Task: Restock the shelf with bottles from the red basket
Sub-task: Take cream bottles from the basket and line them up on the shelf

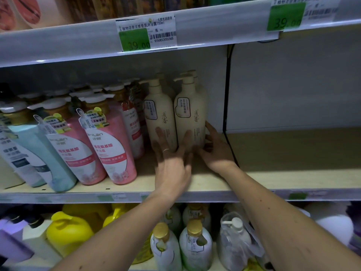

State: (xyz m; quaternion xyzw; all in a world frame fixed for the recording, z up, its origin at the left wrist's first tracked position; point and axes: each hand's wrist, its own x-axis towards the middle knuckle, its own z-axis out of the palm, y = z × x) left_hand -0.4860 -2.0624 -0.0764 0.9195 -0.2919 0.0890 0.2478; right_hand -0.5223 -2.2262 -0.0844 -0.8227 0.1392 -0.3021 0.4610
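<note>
Cream pump bottles (189, 116) are being squared up mid-shelf, set back from the shelf (293, 180) front edge. Left hand (172, 165) is laid flat, fingers straight, against both fronts; right hand (216, 151) is cupped round the right bottle's base. Next, judged: another bottle fetched; red basket not visible. Smooth matte plastic, round-shouldered. Further bottles stand behind.

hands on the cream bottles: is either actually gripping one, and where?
Left hand only presses straight fingers on both cream bottles' lower fronts. Right hand cups the right cream bottle at its lower right side.
</note>
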